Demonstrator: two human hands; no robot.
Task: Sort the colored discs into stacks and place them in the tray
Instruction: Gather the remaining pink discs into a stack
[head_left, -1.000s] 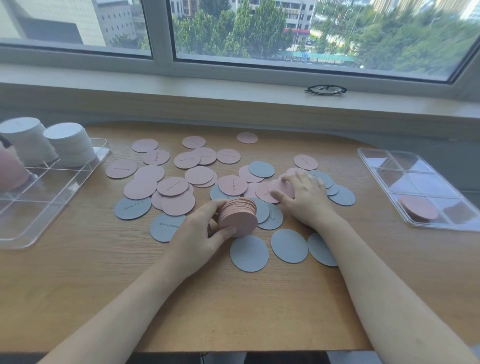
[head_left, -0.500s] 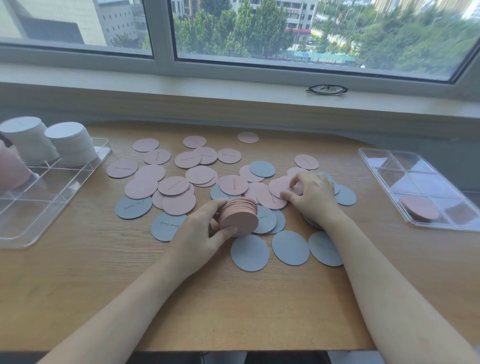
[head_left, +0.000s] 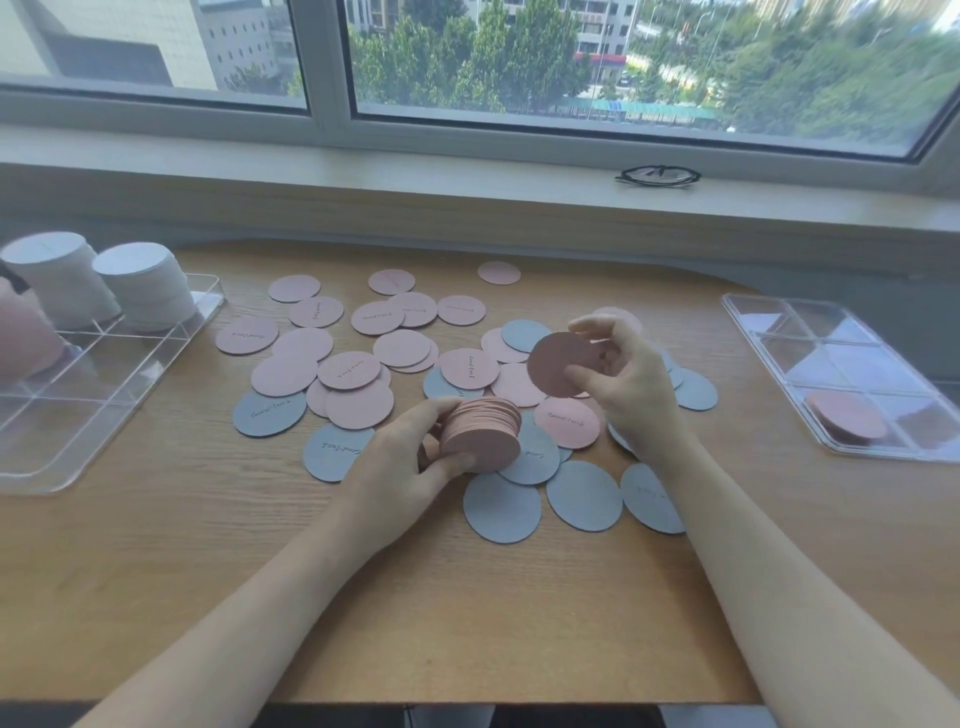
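Note:
My left hand (head_left: 410, 462) grips a thick stack of pink discs (head_left: 483, 434) just above the table. To its upper right, my right hand (head_left: 623, 384) pinches a single pink disc (head_left: 563, 364), lifted and tilted above the pile. Loose pink discs (head_left: 348, 370) and grey-blue discs (head_left: 501, 506) lie scattered across the wooden table (head_left: 467, 613). A clear compartment tray (head_left: 78, 410) at the left holds two white disc stacks (head_left: 143, 286) and a pink stack (head_left: 23, 338) at its edge.
A second clear tray (head_left: 852, 364) at the right holds a small pink stack (head_left: 847, 415). A pair of glasses (head_left: 657, 175) lies on the window sill behind the table. The table's front edge runs near the bottom of the view.
My right hand has lifted one pink disc off the pile and raised it, tilted. The left hand has kept its stack in about the same place.

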